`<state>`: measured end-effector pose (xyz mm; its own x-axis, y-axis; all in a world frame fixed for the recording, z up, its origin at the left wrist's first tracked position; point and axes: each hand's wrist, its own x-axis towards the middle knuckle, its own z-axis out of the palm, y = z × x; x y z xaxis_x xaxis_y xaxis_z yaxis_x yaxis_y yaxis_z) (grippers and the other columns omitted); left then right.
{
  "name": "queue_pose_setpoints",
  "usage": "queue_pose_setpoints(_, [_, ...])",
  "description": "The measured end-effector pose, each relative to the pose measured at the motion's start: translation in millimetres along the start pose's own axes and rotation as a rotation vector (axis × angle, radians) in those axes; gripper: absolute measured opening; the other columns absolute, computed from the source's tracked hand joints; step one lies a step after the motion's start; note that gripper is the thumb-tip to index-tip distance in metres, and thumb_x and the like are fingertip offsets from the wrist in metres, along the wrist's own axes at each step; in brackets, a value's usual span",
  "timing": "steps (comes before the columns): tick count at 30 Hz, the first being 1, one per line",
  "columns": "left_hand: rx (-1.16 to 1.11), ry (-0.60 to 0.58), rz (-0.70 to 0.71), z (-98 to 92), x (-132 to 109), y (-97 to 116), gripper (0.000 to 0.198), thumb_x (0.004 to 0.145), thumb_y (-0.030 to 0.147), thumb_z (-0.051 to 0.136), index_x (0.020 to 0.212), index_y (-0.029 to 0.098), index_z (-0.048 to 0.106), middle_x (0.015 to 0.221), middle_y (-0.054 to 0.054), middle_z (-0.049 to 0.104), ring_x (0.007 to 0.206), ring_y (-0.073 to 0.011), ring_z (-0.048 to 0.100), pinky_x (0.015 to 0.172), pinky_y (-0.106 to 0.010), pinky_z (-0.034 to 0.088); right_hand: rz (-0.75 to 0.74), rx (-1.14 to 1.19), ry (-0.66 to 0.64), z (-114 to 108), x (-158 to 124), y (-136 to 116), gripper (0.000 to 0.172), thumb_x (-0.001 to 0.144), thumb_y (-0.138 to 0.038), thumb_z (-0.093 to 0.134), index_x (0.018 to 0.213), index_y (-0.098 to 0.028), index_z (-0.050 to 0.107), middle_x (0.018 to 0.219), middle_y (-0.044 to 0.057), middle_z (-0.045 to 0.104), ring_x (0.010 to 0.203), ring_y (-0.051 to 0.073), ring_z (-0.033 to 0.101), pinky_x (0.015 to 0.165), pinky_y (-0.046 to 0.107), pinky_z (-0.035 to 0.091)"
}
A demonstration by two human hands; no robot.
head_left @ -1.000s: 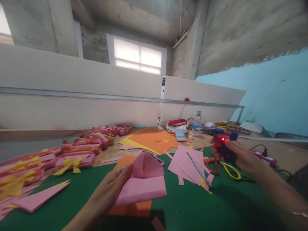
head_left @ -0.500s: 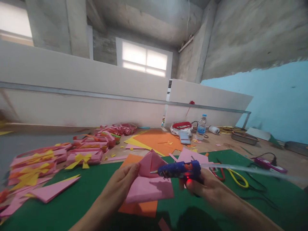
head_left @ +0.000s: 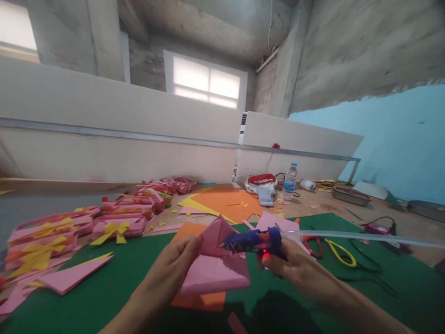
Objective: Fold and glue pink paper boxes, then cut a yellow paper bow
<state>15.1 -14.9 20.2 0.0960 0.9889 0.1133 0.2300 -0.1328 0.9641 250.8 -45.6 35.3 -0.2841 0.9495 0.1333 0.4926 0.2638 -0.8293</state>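
- Pinching a folded pink paper piece (head_left: pixel 217 274) in the nearly closed left grip (head_left: pixel 175 262), above a green mat (head_left: pixel 104 292).
- Wrapping the right grip (head_left: pixel 290 264) around a blue plastic glue gun (head_left: pixel 255 240), aiming at the fold.
- Facing white panels (head_left: pixel 104 157) across a brown worktop (head_left: pixel 327 205).

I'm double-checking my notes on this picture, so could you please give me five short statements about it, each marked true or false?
1. The right hand holds a glue gun. True.
2. The left hand holds folded pink paper. True.
3. The glue gun points away from the pink paper. False: it points towards it.
4. The bottle stands upright beyond the green mat. True.
5. The glue gun is mostly yellow. False: it is mostly blue.
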Motion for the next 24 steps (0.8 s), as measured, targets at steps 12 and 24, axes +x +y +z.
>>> queue_pose_setpoints(12, [0.002, -0.146, 0.044, -6.2, 5.4, -8.2, 0.046, 0.074, 0.060, 0.045, 0.056, 0.019, 0.049, 0.052, 0.006, 0.035, 0.051, -0.0108, 0.029, 0.047, -0.022, 0.025, -0.206, -0.394, 0.048, 10.2, -8.9, -4.5, 0.016, 0.084, -0.026, 0.051, 0.098, -0.024, 0.059, 0.093, 0.003, 0.063, 0.082, 0.018, 0.054, 0.070, 0.027, 0.041])
queue_pose_setpoints(24, [-0.015, -0.055, -0.007, -4.5, 0.2, 5.0, 0.043, 0.072, 0.056, 0.051, 0.062, 0.018, 0.066, 0.056, 0.003, 0.060, 0.056, -0.0144, 0.046, 0.051, -0.020, 0.033, -0.668, -0.500, 0.359, -16.6, -11.4, 28.1, 0.024, 0.085, -0.041, 0.050, 0.093, -0.021, 0.061, 0.074, 0.003, 0.066, 0.067, 0.017, 0.059, 0.060, 0.024, 0.044])
